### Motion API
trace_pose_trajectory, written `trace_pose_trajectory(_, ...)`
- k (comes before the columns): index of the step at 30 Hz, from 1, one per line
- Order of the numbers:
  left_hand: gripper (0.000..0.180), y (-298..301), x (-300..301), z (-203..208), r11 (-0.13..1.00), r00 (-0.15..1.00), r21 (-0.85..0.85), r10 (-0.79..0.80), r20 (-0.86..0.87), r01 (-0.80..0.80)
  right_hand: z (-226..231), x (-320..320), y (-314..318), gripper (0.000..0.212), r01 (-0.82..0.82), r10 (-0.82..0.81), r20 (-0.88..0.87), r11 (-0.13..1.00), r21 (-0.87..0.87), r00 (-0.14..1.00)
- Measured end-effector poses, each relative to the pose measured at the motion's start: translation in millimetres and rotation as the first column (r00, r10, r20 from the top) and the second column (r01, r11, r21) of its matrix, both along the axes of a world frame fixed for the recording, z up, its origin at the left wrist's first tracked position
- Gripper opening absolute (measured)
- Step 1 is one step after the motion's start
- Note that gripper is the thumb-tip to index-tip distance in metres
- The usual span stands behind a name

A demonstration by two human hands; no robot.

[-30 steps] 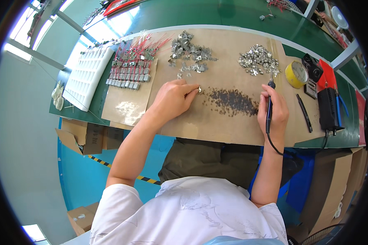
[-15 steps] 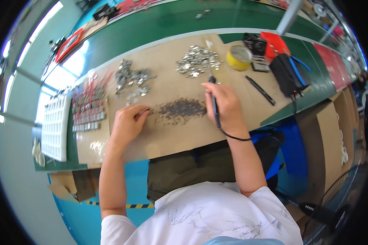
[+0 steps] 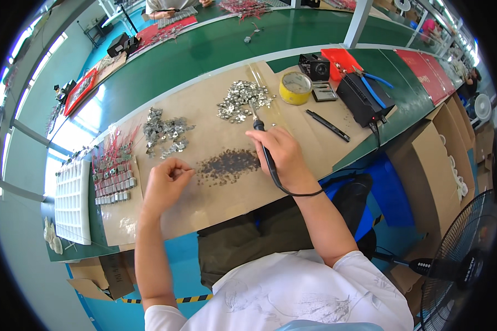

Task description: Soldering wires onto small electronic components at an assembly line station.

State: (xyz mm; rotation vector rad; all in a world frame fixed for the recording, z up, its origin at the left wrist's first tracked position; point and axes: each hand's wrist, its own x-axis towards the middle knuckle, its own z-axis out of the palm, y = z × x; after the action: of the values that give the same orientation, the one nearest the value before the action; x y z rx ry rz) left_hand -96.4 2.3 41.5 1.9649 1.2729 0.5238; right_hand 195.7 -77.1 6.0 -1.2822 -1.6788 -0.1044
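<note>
My right hand (image 3: 284, 155) grips a soldering iron (image 3: 266, 158) with a black handle, its tip pointing away from me to the edge of a pile of small silver metal pieces (image 3: 240, 100). A black cord runs from the iron across my right wrist. My left hand (image 3: 168, 182) is closed in a pinch at the left edge of a spread of tiny dark brown pieces (image 3: 229, 165); what sits between its fingertips is too small to make out. Beyond the left hand lies a second heap of grey metal parts (image 3: 165, 132).
Left stand rows of small metal parts with red wires (image 3: 113, 176) and a white compartment tray (image 3: 74, 201). At the right are a yellow tape roll (image 3: 295, 88), a black marker (image 3: 327, 125), a black box (image 3: 364, 99) with blue-handled pliers (image 3: 373, 91), and a red tray (image 3: 341, 62). A fan (image 3: 461, 265) stands lower right.
The whole view has shifted, bringing a person at the far bench into sight. The soldering iron now leans further left, its tip nearer the silver pile. My left hand keeps its pinch beside the brown pieces.
</note>
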Motion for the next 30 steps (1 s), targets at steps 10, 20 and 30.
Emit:
trace_pose_trajectory(10, 0.01, -65, 79, -21, 0.869, 0.695, -0.49, 0.311, 0.648, 0.068, -2, -40, -27, 0.032, -0.262, 0.21, -0.461, 0.964, -0.049, 0.862)
trace_pose_trajectory(20, 0.018, -72, 113, -13, 0.726, 0.594, -0.622, 0.371, 0.713, 0.294, -6, -8, -54, 0.038, -0.27, 0.092, -0.666, 0.948, -0.169, 0.74)
trace_pose_trajectory(30, 0.031, -87, 57, -21, 0.843, 0.702, -0.512, 0.264, 0.662, 0.167, 83, 115, 14, 0.025, 0.429, -0.421, -0.081, 0.886, 0.178, 0.904)
